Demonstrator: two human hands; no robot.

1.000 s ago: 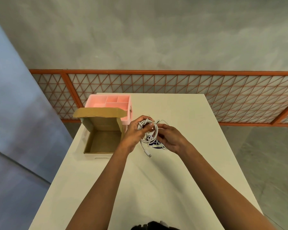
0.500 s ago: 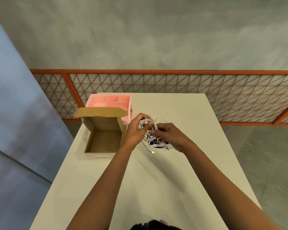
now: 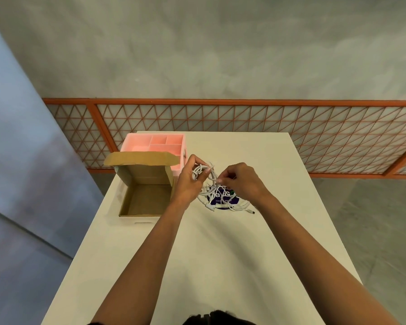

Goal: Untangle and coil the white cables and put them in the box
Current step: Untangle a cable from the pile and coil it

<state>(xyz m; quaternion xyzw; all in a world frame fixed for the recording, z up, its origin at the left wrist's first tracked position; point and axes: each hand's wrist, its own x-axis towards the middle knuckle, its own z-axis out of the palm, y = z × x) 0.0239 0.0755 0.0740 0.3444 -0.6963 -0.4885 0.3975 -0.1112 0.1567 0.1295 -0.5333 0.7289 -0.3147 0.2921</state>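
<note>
Gripping the looped bundle of thin white cables point(image 3: 211, 176) just above the white table point(image 3: 220, 254), beside the open brown cardboard box point(image 3: 145, 199), the left hand point(image 3: 189, 181) stays curled while the right hand point(image 3: 243, 181), pinching one strand, has drawn rightward: untangling underway, box holds none.

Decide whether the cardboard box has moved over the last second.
No. The cardboard box sits just in front of the pink tray at the table edge, as before.
</note>
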